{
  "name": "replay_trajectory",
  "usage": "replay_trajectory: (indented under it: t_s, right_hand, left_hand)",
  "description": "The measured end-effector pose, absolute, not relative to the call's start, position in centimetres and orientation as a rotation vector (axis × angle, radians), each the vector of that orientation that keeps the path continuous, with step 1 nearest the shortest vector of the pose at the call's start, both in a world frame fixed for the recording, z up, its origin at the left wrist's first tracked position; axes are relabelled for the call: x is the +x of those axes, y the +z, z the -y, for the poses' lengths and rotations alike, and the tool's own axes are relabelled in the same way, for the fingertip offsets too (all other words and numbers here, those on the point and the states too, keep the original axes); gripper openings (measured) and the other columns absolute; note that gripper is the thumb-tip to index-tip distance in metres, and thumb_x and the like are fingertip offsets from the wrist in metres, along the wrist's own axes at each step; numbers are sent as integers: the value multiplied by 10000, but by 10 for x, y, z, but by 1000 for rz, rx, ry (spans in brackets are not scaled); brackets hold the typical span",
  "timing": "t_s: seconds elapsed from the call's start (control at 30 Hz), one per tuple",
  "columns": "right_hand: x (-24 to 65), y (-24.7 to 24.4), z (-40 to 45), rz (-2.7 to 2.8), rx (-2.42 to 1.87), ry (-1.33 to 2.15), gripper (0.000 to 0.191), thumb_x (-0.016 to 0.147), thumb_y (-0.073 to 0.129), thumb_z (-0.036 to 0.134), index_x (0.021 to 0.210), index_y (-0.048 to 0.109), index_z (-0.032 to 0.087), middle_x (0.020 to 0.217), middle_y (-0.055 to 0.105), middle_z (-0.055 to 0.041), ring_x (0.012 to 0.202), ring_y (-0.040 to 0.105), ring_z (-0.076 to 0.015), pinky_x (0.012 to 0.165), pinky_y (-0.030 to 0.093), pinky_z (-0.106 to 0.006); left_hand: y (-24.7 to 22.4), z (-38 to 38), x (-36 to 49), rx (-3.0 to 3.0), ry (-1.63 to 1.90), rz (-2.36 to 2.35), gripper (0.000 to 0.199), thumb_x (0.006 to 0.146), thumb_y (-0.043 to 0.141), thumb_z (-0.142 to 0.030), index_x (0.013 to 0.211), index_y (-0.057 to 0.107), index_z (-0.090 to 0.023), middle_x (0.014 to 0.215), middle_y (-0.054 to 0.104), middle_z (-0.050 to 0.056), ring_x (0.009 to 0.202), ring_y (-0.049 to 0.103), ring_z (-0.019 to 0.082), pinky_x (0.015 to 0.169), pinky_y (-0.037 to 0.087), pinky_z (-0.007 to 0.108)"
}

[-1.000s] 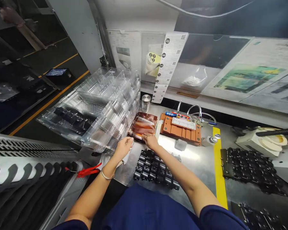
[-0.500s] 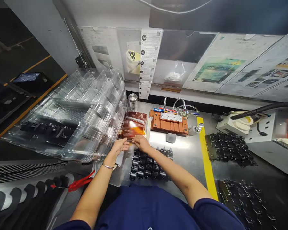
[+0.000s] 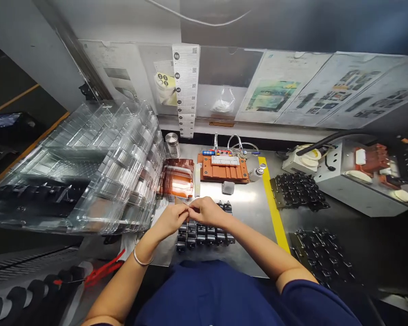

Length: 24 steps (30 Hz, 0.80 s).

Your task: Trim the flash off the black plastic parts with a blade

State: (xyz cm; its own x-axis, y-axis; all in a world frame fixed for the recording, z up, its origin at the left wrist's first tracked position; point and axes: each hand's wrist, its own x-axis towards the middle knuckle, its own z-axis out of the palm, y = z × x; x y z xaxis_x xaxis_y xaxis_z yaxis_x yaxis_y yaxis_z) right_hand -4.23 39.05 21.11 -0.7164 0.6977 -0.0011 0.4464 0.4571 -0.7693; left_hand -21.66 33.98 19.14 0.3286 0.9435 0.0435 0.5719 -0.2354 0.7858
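My left hand and my right hand meet at the fingertips, both closed in a pinch. Whatever sits between the fingers is too small and covered to name; a bit of tan shows just behind them. Below the hands lies a group of black moulded parts in rows on the metal bench, partly covered by my fingers. Just beyond them is a stack of glossy amber film sheets, with a pale narrow strip along its right side.
Clear plastic trays are piled high at the left. An orange fixture, a grey block and a glass jar stand at the back. Right of the yellow tape are more black parts and a machine.
Both hands have drawn back from the amber sheets toward my body, over the black parts. My left fingers, spread before, are now pinched against the right ones. The view has swung right.
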Motion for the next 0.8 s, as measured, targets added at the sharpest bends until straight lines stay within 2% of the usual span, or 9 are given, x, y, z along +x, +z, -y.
replay_trajectory:
  t_s: [0.1, 0.2, 0.47, 0.57, 0.63, 0.7, 0.8]
  right_hand:
    - [-22, 223, -393, 2315, -1001, 1373, 202, 819, 568, 195, 735, 734, 119, 608, 653, 2, 547, 501, -92, 537, 360, -195]
    - [0, 225, -397, 2174, -1032, 1584, 208, 798, 607, 265, 799, 753, 116, 676, 689, -10, 626, 570, -119, 574, 405, -193]
    - [38, 203, -388, 1892, -1282, 1623, 139, 676, 575, 132, 639, 708, 122, 547, 630, 26, 541, 552, -97, 512, 385, -181]
    - [59, 194, -393, 1475, -1438, 1574, 103, 658, 584, 184, 598, 654, 138, 508, 615, 21, 515, 587, -115, 493, 424, -193]
    - [82, 190, -399, 1179, -1522, 1463, 100, 648, 604, 240, 607, 628, 152, 531, 634, 7, 526, 618, -135, 507, 464, -216]
    - [109, 187, -401, 1008, -1574, 1320, 137, 643, 622, 296, 620, 620, 160, 559, 652, -8, 541, 635, -151, 529, 493, -242]
    - [146, 182, -396, 1086, -1586, 1143, 186, 693, 600, 335, 642, 639, 161, 584, 664, -25, 569, 637, -162, 559, 499, -263]
  left_hand:
    - [198, -342, -206, 1897, 638, -1268, 224, 871, 472, -219, 747, 651, -166, 662, 664, 22, 610, 590, 132, 617, 428, 233]
    - [198, -345, -193, 1871, 640, -1201, 213, 875, 479, -241, 787, 657, -165, 723, 680, 29, 671, 603, 138, 654, 436, 234]
    - [186, -354, -152, 1803, 616, -1107, 233, 867, 499, -318, 805, 676, -180, 774, 693, 43, 731, 615, 157, 719, 468, 261]
    - [171, -369, -168, 1626, 660, -1360, 282, 846, 498, -404, 810, 657, -174, 731, 666, 41, 679, 614, 172, 647, 490, 267]
    - [154, -385, -193, 1478, 626, -1718, 301, 839, 477, -424, 848, 639, -170, 697, 645, 33, 619, 609, 179, 573, 495, 268]
    - [135, -399, -219, 1407, 475, -2120, 253, 839, 458, -365, 838, 623, -173, 681, 645, 41, 620, 623, 202, 588, 509, 296]
    - [112, -411, -240, 1370, 266, -2413, 208, 821, 425, -235, 742, 606, -169, 627, 627, 94, 676, 643, 289, 644, 513, 405]
